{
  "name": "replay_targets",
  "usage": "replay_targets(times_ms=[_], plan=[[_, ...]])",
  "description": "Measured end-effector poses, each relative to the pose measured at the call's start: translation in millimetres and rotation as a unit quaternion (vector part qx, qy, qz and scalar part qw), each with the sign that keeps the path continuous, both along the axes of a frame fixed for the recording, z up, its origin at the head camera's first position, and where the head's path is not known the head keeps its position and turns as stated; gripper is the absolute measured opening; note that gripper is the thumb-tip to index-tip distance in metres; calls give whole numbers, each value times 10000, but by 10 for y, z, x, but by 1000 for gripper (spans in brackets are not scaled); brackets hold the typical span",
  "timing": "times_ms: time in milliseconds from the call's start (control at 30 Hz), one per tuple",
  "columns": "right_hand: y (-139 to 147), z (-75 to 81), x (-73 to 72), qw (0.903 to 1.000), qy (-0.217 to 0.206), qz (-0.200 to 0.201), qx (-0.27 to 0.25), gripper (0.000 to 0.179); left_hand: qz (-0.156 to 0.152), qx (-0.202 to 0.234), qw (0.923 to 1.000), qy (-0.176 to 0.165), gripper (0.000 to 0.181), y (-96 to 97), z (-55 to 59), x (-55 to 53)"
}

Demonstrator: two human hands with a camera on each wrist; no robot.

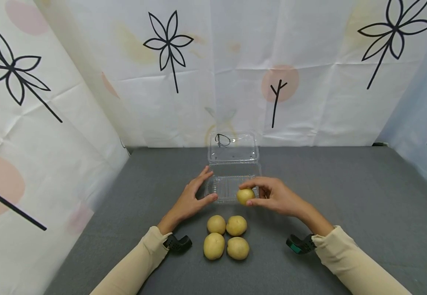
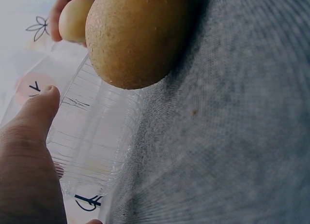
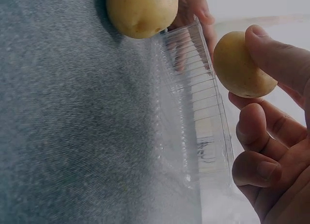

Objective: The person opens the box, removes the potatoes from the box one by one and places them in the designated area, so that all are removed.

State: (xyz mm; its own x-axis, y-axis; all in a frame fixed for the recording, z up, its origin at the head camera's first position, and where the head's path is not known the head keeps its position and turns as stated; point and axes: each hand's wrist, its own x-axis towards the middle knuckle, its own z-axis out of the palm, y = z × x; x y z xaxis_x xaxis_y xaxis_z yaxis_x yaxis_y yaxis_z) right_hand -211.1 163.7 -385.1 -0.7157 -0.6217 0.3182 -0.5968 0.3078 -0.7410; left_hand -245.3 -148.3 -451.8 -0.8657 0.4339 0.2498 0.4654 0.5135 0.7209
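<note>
My right hand (image 1: pixel 281 197) pinches a small yellow potato (image 1: pixel 245 196) between thumb and fingers, at the near right part of a clear plastic clamshell box (image 1: pixel 231 184). The right wrist view has this potato (image 3: pixel 242 65) beside the box's ribbed wall, with the other fingers curled below it. My left hand (image 1: pixel 193 196) is at the box's left side, thumb and fingers spread, holding nothing. In the left wrist view its thumb (image 2: pixel 41 110) overlaps the box wall. Several more potatoes (image 1: pixel 236 225) sit grouped on the grey cloth in front of the box.
The box's lid (image 1: pixel 233 147) stands raised at the back, near the white printed curtain (image 1: pixel 228 82). Grey cloth (image 1: pixel 346 196) covers the table. A dark band with a device sits on each wrist, the right one (image 1: pixel 301 244) showing a green patch.
</note>
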Motion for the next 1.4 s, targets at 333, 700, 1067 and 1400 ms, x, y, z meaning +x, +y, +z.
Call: replay_targets(times_ms=[333,700,1067,1400], plan=[[49,-61,76,9999,112,117,-14,37,-16,15,10000,33,75,1,5,6],[86,-79,170,9993,-163,343,-56,37,-30,44,10000,69,75,1,9,5],[174,-121,234,9930,-691,953,20,36,-27,46,10000,-20,76,6,19,24],[203,-180,237,9856,-857,1455,8,37,-18,16,10000,-26,75,8,23,16]])
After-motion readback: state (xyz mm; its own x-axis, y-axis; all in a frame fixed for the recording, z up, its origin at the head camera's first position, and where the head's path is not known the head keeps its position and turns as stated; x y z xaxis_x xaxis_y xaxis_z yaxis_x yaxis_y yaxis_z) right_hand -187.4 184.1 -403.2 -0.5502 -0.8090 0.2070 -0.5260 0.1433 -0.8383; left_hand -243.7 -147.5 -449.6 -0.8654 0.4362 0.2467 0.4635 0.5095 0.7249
